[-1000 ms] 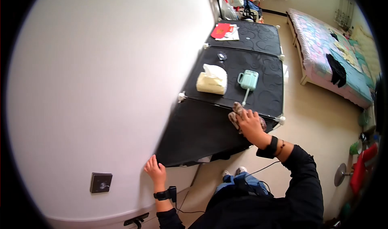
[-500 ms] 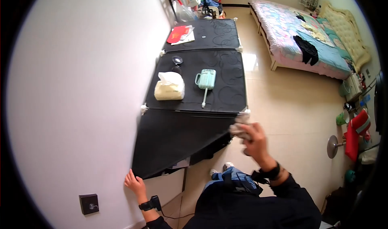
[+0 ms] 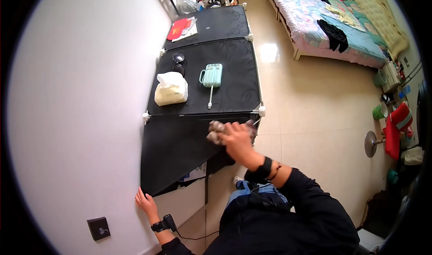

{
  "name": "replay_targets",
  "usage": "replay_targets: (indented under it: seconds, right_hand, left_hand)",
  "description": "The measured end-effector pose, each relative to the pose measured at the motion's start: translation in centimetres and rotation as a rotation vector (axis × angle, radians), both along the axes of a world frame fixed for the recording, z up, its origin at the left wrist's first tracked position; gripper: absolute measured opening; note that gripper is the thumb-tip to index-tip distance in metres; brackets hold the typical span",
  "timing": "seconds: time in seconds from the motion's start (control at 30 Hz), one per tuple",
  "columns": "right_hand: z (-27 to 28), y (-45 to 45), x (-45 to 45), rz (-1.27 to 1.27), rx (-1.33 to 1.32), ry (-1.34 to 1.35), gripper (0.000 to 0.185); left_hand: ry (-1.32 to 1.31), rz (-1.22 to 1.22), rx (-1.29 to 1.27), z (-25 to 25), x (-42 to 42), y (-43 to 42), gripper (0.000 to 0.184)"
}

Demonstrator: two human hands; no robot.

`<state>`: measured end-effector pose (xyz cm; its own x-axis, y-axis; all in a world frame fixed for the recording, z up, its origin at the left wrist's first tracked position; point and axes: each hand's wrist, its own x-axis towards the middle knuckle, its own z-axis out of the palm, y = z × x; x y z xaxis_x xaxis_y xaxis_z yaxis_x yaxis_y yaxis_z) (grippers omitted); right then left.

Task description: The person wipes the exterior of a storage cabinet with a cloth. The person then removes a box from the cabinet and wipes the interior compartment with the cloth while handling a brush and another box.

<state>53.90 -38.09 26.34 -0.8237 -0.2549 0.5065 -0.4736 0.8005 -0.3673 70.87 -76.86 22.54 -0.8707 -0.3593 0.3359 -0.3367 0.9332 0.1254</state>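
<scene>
My left hand [image 3: 146, 203] is at the near left corner of the loose black fabric cover [image 3: 173, 149], beside the wall, its fingers closed on that corner. The cover's near edge runs slantwise, and part of a storage unit shows beneath. In my right hand [image 3: 238, 140] is a crumpled grey-brown cloth [image 3: 216, 132], bunched under the fingers over the right part of the cover. The hand and cloth are slightly blurred.
On the black top stand a tissue pack [image 3: 172, 90], a mint-green power bank [image 3: 212, 76] with a short cable, round dark lenses [image 3: 178, 58] and red envelopes [image 3: 179, 28]. A bed [image 3: 306, 30] stands across the tiled floor. A wall socket [image 3: 98, 229] is at left.
My right hand has swept left with the cloth, from the cover's right edge onto its surface. My left hand stays at the corner. The view has shifted slightly.
</scene>
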Motion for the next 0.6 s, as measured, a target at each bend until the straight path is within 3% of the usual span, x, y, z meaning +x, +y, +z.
replay_targets:
  seconds: [0.1, 0.3, 0.37, 0.43, 0.5, 0.57, 0.6]
  right_hand:
    - [-0.7, 4.1, 0.2, -0.131, -0.042, 0.072, 0.019]
    - [-3.1, 13.0, 3.1, -0.493, -0.243, -0.187, 0.027]
    - [-5.9, 16.5, 4.0, -0.55, -0.522, -0.314, 0.03]
    - [-8.3, 18.0, 4.5, -0.518, -1.101, -0.438, 0.028]
    - [-7.8, 17.9, 5.1, -0.469, -1.518, -0.687, 0.036]
    - [-7.9, 16.5, 4.8, -0.521, -1.673, -0.878, 0.031]
    - [-10.9, 16.5, 4.4, -0.425, -1.746, -0.971, 0.031]
  left_hand:
    - [0.001, 0.004, -0.011, -0.1, 0.0, 0.0, 0.041]
    - [-0.028, 0.007, 0.001, 0.4, 0.1, 0.0, 0.041]
    - [0.103, -0.028, 0.314, 2.0, 0.3, 0.6, 0.044]
    - [0.172, 0.004, 0.334, 4.1, 1.1, 1.9, 0.044]
    - [0.241, 0.034, 0.355, 4.7, 2.1, 3.1, 0.045]
    - [0.266, 0.119, 0.562, 4.6, 3.4, 3.9, 0.045]
    - [0.237, 0.111, 0.551, 4.0, 3.9, 4.2, 0.044]
